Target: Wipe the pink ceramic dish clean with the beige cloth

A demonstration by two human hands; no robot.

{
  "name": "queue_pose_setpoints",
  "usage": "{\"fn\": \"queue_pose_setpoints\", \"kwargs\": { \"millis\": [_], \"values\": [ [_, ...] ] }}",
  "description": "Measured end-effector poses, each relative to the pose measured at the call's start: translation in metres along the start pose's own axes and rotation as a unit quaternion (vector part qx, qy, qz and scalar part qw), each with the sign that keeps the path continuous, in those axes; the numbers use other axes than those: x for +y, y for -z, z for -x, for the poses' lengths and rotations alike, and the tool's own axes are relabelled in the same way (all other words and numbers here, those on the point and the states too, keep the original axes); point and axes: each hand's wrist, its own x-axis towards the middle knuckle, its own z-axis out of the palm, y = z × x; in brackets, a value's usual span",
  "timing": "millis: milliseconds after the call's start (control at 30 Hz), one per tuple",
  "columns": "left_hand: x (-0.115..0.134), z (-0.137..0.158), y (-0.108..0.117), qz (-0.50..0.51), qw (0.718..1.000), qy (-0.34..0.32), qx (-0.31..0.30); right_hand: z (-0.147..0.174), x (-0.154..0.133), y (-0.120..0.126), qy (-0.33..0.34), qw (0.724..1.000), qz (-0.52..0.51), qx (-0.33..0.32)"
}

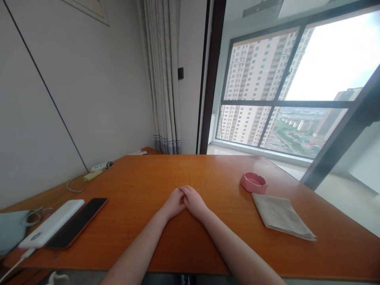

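Note:
On the wooden table (142,178), my two hands are folded together near the middle. My right hand (193,201) lies partly across my left hand (173,204), its fingers closed over the fingers of the left. Most of the left fingers are covered, but the hand looks closed too. No object shows in either hand. Right of them lies a folded grey-beige cloth (280,215). A pink ashtray (254,183) with notches in its rim stands just behind the cloth, close to its back corner.
At the left lie a black-screened smartphone (77,223) and a white power bank (53,223) with a cable plugged in. A pale blue item (13,231) sits at the left edge. A power strip (99,167) lies by the wall; a curtain (164,79) hangs behind the table.

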Motion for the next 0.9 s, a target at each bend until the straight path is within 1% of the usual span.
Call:
{"fn": "queue_pose_setpoints", "kwargs": {
  "millis": [67, 167, 267, 600, 900],
  "values": [
    [0.004, 0.0, 0.0, 0.003, 1.0, 0.027, 0.004, 0.002, 0.003, -0.003, -0.022, 0.999, -0.038, 0.028],
    [0.007, 0.003, -0.002, -0.013, 0.997, 0.064, -0.037, 0.009, 0.008, -0.001, -0.061, 0.997, -0.047, 0.016],
    [0.008, 0.006, -0.003, -0.028, 0.995, 0.07, -0.071, 0.013, 0.01, 0.0, -0.071, 0.997, -0.035, 0.002],
    [0.009, 0.006, -0.001, -0.036, 0.995, 0.069, -0.07, 0.013, 0.007, 0.001, -0.056, 0.998, -0.038, 0.007],
    [0.007, 0.005, -0.002, -0.048, 0.994, 0.073, -0.072, 0.014, 0.005, -0.001, -0.063, 0.998, -0.018, -0.004]
  ]
}}
